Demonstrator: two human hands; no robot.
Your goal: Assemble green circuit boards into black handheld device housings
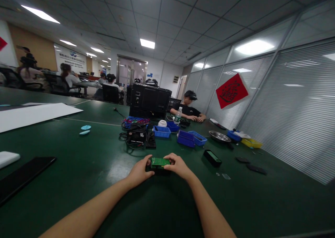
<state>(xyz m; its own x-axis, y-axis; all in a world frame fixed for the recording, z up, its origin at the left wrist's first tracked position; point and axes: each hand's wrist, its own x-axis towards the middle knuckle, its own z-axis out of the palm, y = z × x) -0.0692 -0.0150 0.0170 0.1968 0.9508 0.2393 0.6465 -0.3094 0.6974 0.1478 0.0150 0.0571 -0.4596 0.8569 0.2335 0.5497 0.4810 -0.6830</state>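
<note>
**Two hands hold a small green circuit board over a dark green table**

Seen from a head-worn camera, both forearms reach forward to the middle of the table. The left hand (140, 171) and the right hand (179, 165) grip a green circuit board (160, 162) between them, fingers and thumbs pinched on its two short ends. The board's long axis runs left to right, so each hand takes one end and neither is clearly nearer. Something dark sits beneath the board; what it is cannot be made out.

Just right of the hands lies a small black box (212, 158). Farther off are blue trays (191, 138), a tangle of cables (134, 137), a metal bowl (219, 136) and a large black case (149, 101). A black tablet (22, 177) rests at the near left. Another person (188, 109) sits at the far side.
</note>
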